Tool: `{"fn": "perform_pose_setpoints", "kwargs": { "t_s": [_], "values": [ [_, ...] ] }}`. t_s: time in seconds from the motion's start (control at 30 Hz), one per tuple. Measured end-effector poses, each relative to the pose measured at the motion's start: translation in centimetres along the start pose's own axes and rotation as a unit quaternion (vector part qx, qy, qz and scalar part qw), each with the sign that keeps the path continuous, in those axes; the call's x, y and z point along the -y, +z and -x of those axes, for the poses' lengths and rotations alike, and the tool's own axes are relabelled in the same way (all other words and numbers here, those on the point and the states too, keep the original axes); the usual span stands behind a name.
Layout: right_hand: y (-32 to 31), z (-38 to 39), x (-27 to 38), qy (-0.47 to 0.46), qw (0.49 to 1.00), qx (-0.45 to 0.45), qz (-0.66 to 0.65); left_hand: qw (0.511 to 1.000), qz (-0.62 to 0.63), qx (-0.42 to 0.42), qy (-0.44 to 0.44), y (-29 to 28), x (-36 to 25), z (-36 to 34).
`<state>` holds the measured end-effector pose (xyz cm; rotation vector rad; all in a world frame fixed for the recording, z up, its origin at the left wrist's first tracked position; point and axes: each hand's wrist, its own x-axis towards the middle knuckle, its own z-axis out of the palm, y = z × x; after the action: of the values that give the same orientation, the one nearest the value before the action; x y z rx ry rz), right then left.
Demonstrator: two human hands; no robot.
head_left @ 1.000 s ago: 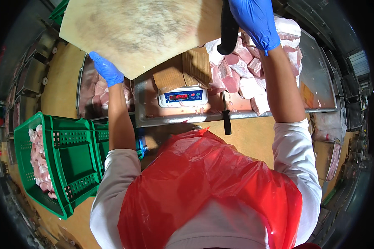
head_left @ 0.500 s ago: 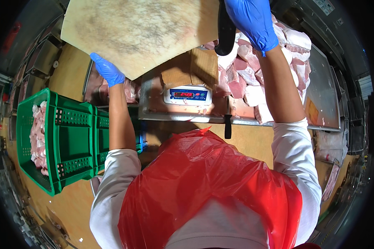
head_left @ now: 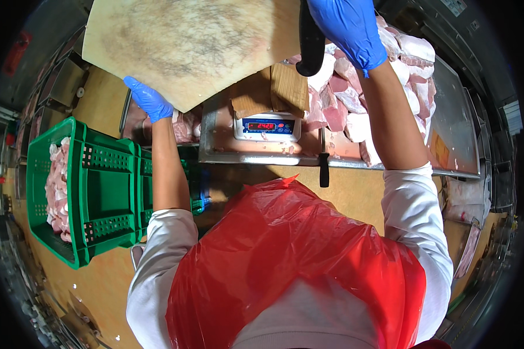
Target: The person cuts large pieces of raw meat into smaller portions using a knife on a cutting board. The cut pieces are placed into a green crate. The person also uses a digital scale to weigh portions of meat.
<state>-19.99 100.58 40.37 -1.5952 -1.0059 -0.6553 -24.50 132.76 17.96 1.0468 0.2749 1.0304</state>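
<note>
A worn, scratched cutting board (head_left: 180, 46) is raised and tilted over the steel table. My left hand (head_left: 150, 100), in a blue glove, grips its lower left edge, the fingers partly behind it. At the board's right edge is my right hand (head_left: 350, 29), also gloved, closed round a knife with a black handle (head_left: 311, 46); its blade is out of sight, and whether this hand also bears on the board is unclear. Below the board, wooden blocks (head_left: 273, 90) rest on a scale (head_left: 268, 128) with a lit red display. Raw meat pieces (head_left: 343, 96) lie heaped beside them.
A second black-handled knife (head_left: 324, 168) juts over the front edge of the steel table (head_left: 239, 156). Green crates (head_left: 108, 189) stand at left, the nearest holding pale meat pieces (head_left: 58, 189). More meat (head_left: 183, 128) lies behind my left forearm.
The cutting board and both hands have shifted very slightly left. The scale, the table and the crates appear a little higher and farther right in the picture.
</note>
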Motion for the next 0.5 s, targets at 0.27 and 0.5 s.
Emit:
{"fn": "perform_pose_setpoints", "kwargs": {
  "t_s": [0.27,0.5],
  "values": [
    [-0.2,0.4,0.6,-0.001,0.999,-0.003,0.037,1.0,0.024,0.011,-0.013,0.7,-0.2,0.7],
    [0.0,0.9,0.1,-0.009,0.999,-0.016,0.042,0.999,0.024,0.019,-0.02,0.9,0.2,0.8]
  ]
}}
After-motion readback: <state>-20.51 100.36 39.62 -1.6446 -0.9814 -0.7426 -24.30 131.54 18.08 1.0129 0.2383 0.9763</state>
